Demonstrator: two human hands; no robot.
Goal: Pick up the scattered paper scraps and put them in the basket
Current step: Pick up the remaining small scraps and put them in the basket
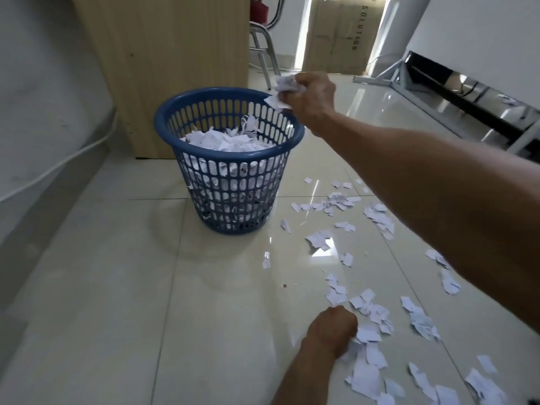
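A white cable (pixel 58 160) runs along the grey wall at the left edge of the tiled floor (pixel 117 287). Next to it a pale wooden panel (pixel 175 68) stands on the floor's far side, and just in front of its foot is the blue slotted basket (pixel 233 155). The basket is upright and well filled with a heap of torn paper (pixel 228 141) that shows through the slots. Behind it, metal chair legs (pixel 263 54) stand beside the panel.

The right hand (pixel 312 100) is over the basket's far right rim, its fingers curled tight round a wad of scraps (pixel 285 86) – a few white ends stick out toward the basket's opening. The arm reaches in from the right edge.

At the near edge of the floor the left hand (pixel 333 331) is knuckles-up, fingers curled under against the floor where a drift of paper scraps (pixel 365 336) begins – whether it has hold of any cannot be told.

More loose scraps (pixel 377 217) lie scattered over the floor from the basket's right side out to the near right corner. A cardboard box (pixel 336 33) stands at the far edge, and a metal frame (pixel 467 92) runs along the right.
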